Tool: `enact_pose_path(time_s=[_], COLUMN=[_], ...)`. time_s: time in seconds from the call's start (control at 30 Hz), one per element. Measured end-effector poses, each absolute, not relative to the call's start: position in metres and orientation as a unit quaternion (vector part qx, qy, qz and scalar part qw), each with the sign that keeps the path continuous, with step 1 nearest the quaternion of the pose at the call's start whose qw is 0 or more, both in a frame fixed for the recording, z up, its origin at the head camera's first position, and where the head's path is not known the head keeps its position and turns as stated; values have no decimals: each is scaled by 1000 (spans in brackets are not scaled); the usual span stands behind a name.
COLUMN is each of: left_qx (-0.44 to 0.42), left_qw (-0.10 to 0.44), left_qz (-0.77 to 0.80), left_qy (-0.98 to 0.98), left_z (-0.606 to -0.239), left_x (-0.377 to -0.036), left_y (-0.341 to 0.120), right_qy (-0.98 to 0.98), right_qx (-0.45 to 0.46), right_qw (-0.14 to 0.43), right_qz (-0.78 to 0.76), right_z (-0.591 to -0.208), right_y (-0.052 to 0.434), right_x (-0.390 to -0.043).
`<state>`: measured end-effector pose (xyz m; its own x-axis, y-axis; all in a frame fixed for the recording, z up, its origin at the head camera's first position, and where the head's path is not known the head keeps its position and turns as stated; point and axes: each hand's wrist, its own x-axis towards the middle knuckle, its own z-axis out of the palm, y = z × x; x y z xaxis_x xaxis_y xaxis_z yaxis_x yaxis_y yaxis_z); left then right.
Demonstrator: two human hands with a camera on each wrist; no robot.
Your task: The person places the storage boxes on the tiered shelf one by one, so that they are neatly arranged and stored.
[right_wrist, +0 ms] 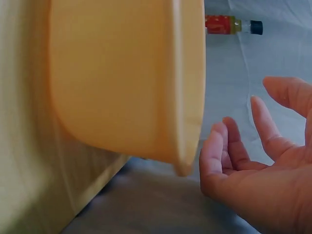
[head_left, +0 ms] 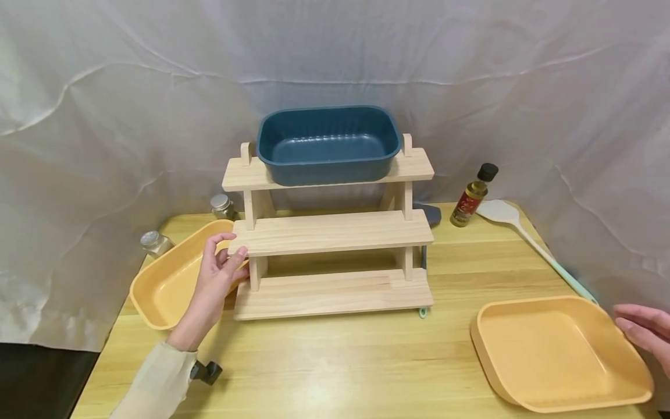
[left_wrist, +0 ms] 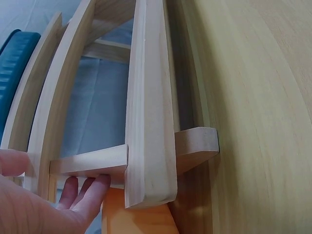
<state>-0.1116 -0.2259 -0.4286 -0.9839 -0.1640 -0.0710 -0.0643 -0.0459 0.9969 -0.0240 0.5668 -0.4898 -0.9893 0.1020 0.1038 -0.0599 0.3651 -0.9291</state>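
A three-tier wooden display stand [head_left: 335, 234] stands at the table's middle, a dark blue plastic bin [head_left: 330, 172] on its top tier. My left hand [head_left: 213, 280] grips the left end of the middle tier; in the left wrist view its fingers [left_wrist: 92, 195] touch the side support from beneath. At the right front lies a yellow bin [head_left: 544, 355]. Just off that bin's right rim is my right hand [head_left: 649, 331], partly out of the head view. The right wrist view shows this hand [right_wrist: 263, 161] holding nothing, fingers loosely bent and apart from the bin.
Another yellow bin [head_left: 173, 291] lies left of the stand, near two glass shakers [head_left: 222, 205] with metal lids. Behind right stand an oil bottle [head_left: 468, 201] and a white spatula [head_left: 499, 212] with a green handle. A grey utensil [head_left: 430, 214] lies partly behind the stand.
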Motion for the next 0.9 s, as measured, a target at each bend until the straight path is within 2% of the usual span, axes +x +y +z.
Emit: enact_pose_path(time_s=[0.2,0.4,0.63,0.73,0.9], left_qx=[81,79,78,78,76], left_qw=[37,37,37,36,36], left_qz=[-722,-724,-723,-723,-724], left_qy=[-686,-684,-685,-686,-685], left_z=[-430,-430,-430,-430,-431], left_x=[-111,-111,-111,-111,-112], left_y=[-227,-227,-227,-227,-227], right_qy=[-734,-730,-712,-724,-813], right_qx=[9,-16,46,20,-40], right_qw=[54,12,19,2,-34], right_qz=[677,683,700,690,580], right_z=[-501,-509,-508,-501,-488], right_y=[564,566,555,549,540], right_x=[-19,-17,-16,-14,-14])
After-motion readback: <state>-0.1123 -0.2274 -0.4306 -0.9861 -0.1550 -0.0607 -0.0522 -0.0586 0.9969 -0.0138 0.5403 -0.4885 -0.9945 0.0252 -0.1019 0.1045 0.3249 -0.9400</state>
